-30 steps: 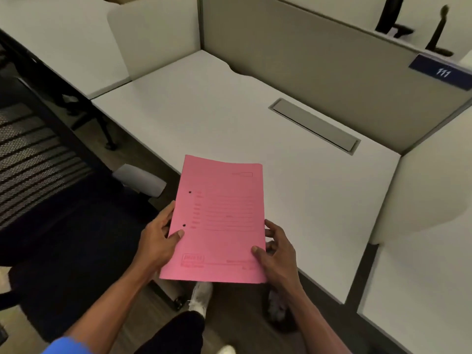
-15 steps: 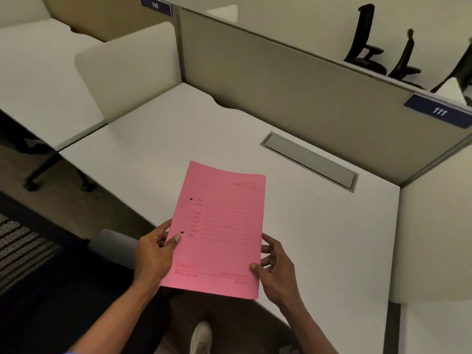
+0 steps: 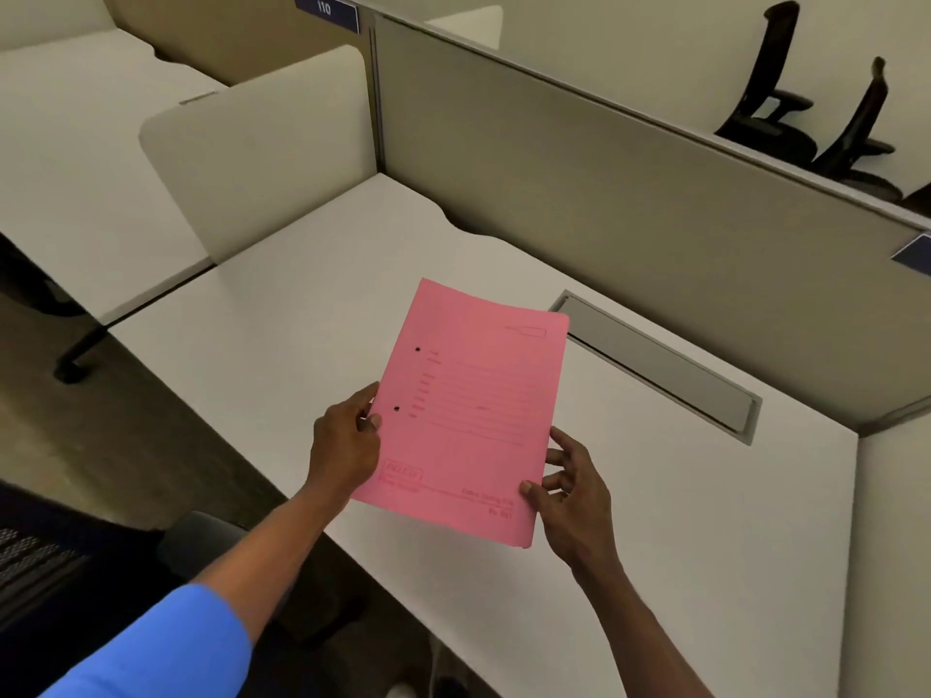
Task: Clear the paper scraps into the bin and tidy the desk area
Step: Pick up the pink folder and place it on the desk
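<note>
Far left: neighbouring white desk (image 3: 75, 158), bare, with a rounded cream side divider (image 3: 262, 148) standing between it and the main desk. Lower left: dark office chair (image 3: 60, 561), mesh back partly visible, parked beside the main desk's near edge. Blue sleeve (image 3: 166, 647) at bottom left, forearm rising diagonally up and right. Left hand (image 3: 345, 445): knuckles toward the camera, thumb laid on top of the pink folder (image 3: 468, 410) near the lower of its two punched holes, fingers curled beneath the left edge, pinching it. Pink folder: held above the white desk (image 3: 282, 304), clear of the surface, tilted with its top end away from the person and slightly bowed; faint printed lines and a boxed stamp at the lower left, text too blurred to read. Its upper right corner overlaps the near end of the grey cable tray lid (image 3: 665, 375) in view. Right hand (image 3: 574, 491): forearm coming up from the bottom edge, thumb pressed on the folder's lower right corner, fingers loosely spread along and behind the right edge, supporting it. Behind: beige partition panel (image 3: 629, 183) along the desk's back, blue number plate (image 3: 327, 10) reading 110 at its top left. Upper right: two black chairs (image 3: 806, 108) beyond the partition.
</note>
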A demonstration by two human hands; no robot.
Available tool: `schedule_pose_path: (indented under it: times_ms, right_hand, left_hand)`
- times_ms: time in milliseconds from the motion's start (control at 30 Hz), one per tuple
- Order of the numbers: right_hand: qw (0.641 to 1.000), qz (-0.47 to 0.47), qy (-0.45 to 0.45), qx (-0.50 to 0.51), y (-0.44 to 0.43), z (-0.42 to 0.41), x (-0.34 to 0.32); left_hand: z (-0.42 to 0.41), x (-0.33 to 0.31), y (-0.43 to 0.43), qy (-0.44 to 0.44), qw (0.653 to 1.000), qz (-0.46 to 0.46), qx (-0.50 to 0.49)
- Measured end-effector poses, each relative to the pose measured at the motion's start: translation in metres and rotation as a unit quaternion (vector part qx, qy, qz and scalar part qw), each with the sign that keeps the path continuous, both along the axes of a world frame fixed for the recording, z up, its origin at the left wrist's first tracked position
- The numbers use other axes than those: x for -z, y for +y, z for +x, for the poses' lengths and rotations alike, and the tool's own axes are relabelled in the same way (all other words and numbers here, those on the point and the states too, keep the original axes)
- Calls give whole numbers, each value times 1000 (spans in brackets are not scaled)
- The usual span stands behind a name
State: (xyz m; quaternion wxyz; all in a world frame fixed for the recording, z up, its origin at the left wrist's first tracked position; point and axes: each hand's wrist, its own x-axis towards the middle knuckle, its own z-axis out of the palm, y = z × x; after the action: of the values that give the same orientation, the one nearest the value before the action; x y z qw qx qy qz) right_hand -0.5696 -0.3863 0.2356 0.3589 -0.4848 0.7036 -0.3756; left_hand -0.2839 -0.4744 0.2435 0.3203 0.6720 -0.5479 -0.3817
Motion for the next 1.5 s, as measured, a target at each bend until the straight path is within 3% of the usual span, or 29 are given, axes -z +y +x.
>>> schedule_pose_path:
  times_ms: [533, 933, 1500]
  right_hand:
    - [998, 30, -43, -41, -180, -66, 46]
    - [998, 55, -36, -7, -293, -78, 102]
    - [996, 75, -36, 30, -361, -78, 156]
  left_hand:
    - [-79, 38, -201, -85, 995, 6, -45]
    - [-115, 86, -336, -193, 977, 17, 91]
    - [-144, 151, -432, -306, 939, 35, 153]
